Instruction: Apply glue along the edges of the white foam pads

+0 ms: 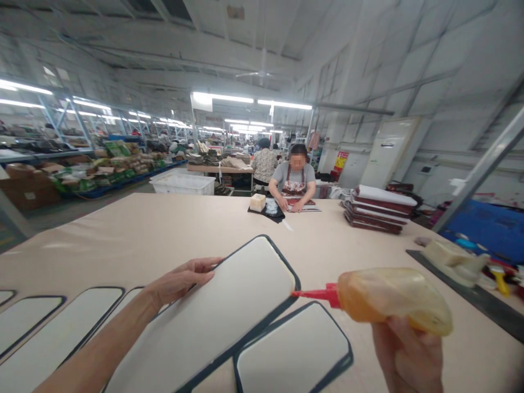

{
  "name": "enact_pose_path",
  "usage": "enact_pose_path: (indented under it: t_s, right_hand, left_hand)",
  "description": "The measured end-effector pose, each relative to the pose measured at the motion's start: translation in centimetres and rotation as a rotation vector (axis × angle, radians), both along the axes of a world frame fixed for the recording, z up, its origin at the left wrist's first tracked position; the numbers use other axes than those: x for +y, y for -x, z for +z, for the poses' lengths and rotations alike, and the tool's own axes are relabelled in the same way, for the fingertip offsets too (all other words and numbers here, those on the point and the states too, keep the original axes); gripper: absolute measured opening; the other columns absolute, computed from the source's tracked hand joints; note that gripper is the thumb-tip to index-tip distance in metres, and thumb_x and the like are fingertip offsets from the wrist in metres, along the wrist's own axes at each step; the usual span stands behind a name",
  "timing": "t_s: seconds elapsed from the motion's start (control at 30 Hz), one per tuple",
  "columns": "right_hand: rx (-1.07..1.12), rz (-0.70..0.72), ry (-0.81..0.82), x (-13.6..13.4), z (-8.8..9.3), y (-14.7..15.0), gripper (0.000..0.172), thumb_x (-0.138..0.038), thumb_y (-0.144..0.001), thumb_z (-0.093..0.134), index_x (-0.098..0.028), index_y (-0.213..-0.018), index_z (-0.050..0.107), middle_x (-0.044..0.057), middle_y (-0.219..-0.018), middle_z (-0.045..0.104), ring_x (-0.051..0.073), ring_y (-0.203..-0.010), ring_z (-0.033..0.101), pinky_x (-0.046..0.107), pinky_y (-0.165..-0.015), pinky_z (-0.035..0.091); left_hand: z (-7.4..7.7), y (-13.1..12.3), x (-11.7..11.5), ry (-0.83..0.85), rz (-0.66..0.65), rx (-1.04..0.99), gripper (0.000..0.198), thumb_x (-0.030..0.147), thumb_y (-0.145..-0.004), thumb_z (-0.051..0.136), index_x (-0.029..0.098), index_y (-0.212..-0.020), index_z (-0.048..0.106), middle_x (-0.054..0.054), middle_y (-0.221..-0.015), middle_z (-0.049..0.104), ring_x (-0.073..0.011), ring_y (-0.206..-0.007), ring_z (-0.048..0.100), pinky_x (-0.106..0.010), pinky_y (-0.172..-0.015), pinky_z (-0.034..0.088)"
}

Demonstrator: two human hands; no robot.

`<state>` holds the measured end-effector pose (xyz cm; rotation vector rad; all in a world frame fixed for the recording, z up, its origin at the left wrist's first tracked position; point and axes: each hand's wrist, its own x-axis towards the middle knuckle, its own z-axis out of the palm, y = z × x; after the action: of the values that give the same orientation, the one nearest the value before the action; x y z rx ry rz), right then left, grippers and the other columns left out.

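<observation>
My right hand (409,349) is wrapped round a squeeze bottle (380,297) of amber liquid, likely glue, lying almost level. Its red nozzle (317,293) points left, and the tip is at the right corner of a long white panel (229,295) with rounded corners and a dark border. With the thumb on top, my left hand (184,281) grips that panel by its upper left edge and keeps it tilted. Under the panel's right side lies a smaller white panel (292,349) with the same dark edging. Part of my left fingers is hidden.
More dark-edged white panels (88,316) lie at the left on the beige table (123,234). Across it, a person (292,180) works beside a pale block (257,202) on black material. A stack of dark red and white pieces (376,210) and a cream-coloured container (452,259) stand at the right.
</observation>
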<state>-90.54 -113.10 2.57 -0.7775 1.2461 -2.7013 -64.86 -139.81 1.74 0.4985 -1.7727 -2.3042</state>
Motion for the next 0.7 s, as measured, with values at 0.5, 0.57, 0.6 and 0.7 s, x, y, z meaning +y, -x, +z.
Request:
enact_pose_path:
  t_s: [0.5, 0.57, 0.6, 0.7]
  right_hand:
    - [-0.007, -0.003, 0.099, -1.1, 0.3, -1.3, 0.039, -0.012, -0.061, 0.075, -0.023, -0.098, 0.066, -0.003, -0.1, 0.068, 0.015, -0.087, 0.064, 0.025, -0.082, 0.052]
    - [-0.02, 0.029, 0.096, -1.2, 0.3, -1.5, 0.045, -0.012, -0.06, 0.075, -0.024, -0.102, 0.064, -0.003, -0.102, 0.067, 0.016, -0.092, 0.062, 0.026, -0.085, 0.051]
    - [-0.027, 0.037, 0.092, -1.3, 0.2, -1.6, 0.048, -0.012, -0.059, 0.076, -0.024, -0.104, 0.064, -0.004, -0.102, 0.067, 0.016, -0.093, 0.062, 0.026, -0.085, 0.051]
    - [-0.037, 0.046, 0.086, -1.7, 0.0, -2.1, 0.052, -0.012, -0.057, 0.077, -0.023, -0.105, 0.063, -0.004, -0.101, 0.068, 0.016, -0.094, 0.062, 0.024, -0.084, 0.051]
  left_hand:
    - [-1.9, 0.3, 2.3, -0.133, 0.177, 0.061, 0.062, 0.024, -0.075, 0.067, 0.021, -0.132, 0.043, -0.008, -0.106, 0.068, -0.0157, -0.081, 0.066, -0.023, -0.07, 0.051]
    - [-1.9, 0.2, 2.5, -0.137, 0.175, 0.072, 0.062, 0.024, -0.076, 0.066, 0.021, -0.133, 0.042, -0.009, -0.106, 0.068, -0.0161, -0.082, 0.066, -0.024, -0.071, 0.051]
    - [-1.9, 0.1, 2.5, -0.136, 0.173, 0.08, 0.062, 0.024, -0.076, 0.066, 0.021, -0.134, 0.041, -0.009, -0.106, 0.068, -0.0164, -0.082, 0.066, -0.024, -0.07, 0.051]
    - [-1.9, -0.1, 2.5, -0.14, 0.192, 0.08, 0.064, 0.024, -0.077, 0.065, 0.02, -0.135, 0.039, -0.009, -0.105, 0.068, -0.0164, -0.082, 0.066, -0.024, -0.071, 0.051]
